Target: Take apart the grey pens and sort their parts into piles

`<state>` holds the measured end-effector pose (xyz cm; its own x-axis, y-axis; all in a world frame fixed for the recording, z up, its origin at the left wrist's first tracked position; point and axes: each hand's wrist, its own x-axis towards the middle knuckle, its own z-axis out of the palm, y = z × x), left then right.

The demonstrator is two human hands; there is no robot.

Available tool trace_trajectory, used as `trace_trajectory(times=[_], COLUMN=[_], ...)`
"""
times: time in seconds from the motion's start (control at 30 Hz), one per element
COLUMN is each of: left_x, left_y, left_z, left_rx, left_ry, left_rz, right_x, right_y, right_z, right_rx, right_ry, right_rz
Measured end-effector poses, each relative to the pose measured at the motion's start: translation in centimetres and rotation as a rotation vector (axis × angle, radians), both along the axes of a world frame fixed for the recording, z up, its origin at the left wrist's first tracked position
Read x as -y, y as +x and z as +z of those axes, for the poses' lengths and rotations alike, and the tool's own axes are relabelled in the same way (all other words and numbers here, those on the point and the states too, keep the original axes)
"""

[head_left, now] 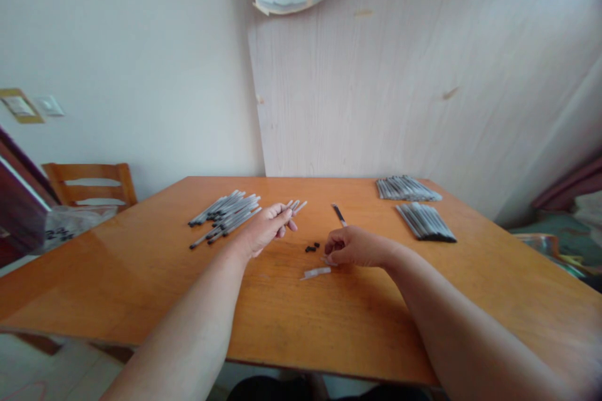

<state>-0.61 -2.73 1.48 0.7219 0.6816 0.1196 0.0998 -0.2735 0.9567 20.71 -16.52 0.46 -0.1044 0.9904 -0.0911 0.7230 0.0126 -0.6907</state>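
Observation:
My left hand (pixel 273 225) is closed around a few slim, whitish pens (pixel 297 206), whose tips poke out past the fingers. Fingertips of my right hand (pixel 345 246) are pinched low over the table, at a small pale piece too hidden to name. Just left of it lie several little black caps (pixel 311 248). Some translucent white pieces (pixel 316 272) rest below them. Beyond my right hand a single dark-ended pen (pixel 338 214) points away. To the left of my left hand is a loose pile of grey-white pens with black ends (pixel 230 213).
Two packs of similar pens lie at the right, a far bundle (pixel 407 188) and a nearer bundle (pixel 426 222). The wooden table (pixel 291 319) meets the wall behind. A wooden chair (pixel 91 182) and a clear plastic bag (pixel 75 220) are at the left.

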Motion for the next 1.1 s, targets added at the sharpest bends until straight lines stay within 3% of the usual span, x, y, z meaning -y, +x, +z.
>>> trace_trajectory(times=[0.27, 0.57, 0.73, 1.1], left_x=[-0.9, -0.7, 0.6, 3.2], left_y=[0.2, 0.7, 1.7, 4.4], left_z=[-0.3, 0.2, 1.3, 2.9], left_rx=[0.189, 0.440, 0.550, 0.541], left_ry=[-0.231, -0.394, -0.458, -0.429], left_rz=[0.033, 0.062, 0.060, -0.011], right_x=[0.2, -0.6, -1.0, -0.8], right_y=[0.4, -0.7, -2.2, -4.3], right_z=[0.1, 0.6, 0.1, 0.2], right_rx=[-0.010, -0.100, -0.270, -0.752], right_ry=[-0.014, 0.242, 0.249, 0.146], right_rz=[0.046, -0.219, -0.242, -0.180])
